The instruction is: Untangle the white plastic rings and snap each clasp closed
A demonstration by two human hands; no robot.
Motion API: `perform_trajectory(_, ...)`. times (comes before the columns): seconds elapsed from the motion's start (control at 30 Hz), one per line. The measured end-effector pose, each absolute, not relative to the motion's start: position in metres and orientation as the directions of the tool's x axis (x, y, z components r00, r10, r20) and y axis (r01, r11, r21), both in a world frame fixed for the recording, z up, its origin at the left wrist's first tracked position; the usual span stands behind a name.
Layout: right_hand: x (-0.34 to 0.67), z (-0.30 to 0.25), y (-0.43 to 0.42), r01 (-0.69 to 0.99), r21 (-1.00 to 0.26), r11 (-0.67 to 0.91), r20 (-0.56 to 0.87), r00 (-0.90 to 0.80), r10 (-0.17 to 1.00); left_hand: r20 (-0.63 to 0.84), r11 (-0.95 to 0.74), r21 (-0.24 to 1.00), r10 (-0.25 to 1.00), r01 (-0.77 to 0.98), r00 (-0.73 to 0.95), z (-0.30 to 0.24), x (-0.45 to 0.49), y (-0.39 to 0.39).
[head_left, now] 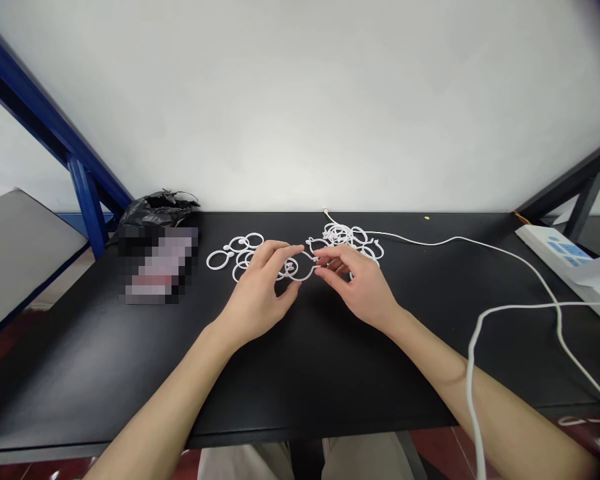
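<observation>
Between my two hands, above the black table, is a white plastic curtain ring (pixel 304 279) with a gap at its right side. My left hand (pixel 260 293) curves round the ring's left side, thumb below and fingers above. The thumb and forefinger of my right hand (pixel 360 283) pinch it at the gap. Several similar rings (pixel 219 260) lie spread behind and left of my left hand, partly hidden by it. Beyond my right hand is a denser heap of white rings (pixel 343 233), some of them covered by the hand.
A black plastic bag (pixel 157 210) and a blurred-out item (pixel 160 267) lie on the black table (pixel 290 380) at left. A white cable (pixel 475 360) crosses over my right forearm. At right stands a white power strip (pixel 560 253). Blue metal posts (pixel 87 200) rise at left.
</observation>
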State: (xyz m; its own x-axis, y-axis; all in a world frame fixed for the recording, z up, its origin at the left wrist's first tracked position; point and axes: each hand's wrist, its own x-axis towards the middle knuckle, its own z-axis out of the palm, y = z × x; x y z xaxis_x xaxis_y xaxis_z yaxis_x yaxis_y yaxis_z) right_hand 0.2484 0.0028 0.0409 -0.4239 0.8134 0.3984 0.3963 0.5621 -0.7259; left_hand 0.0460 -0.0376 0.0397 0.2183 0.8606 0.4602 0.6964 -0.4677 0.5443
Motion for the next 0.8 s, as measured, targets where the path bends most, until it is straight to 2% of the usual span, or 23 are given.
perform_trajectory(0.43, 0.2472, 0.0407, 0.0015, 0.441, -0.685, 0.58, 0.42, -0.412, 0.809, 0.429, -0.487, 0.577, 0.864, 0.656, 0.263, 0.0435, 0.0476, -0.04)
perform_trajectory(0.8, 0.2469, 0.0434, -0.0007, 0.44, -0.676, 0.592, 0.429, -0.419, 0.801, 0.421, -0.453, 0.582, 0.878, 0.676, 0.226, 0.0434, 0.0464, -0.0417)
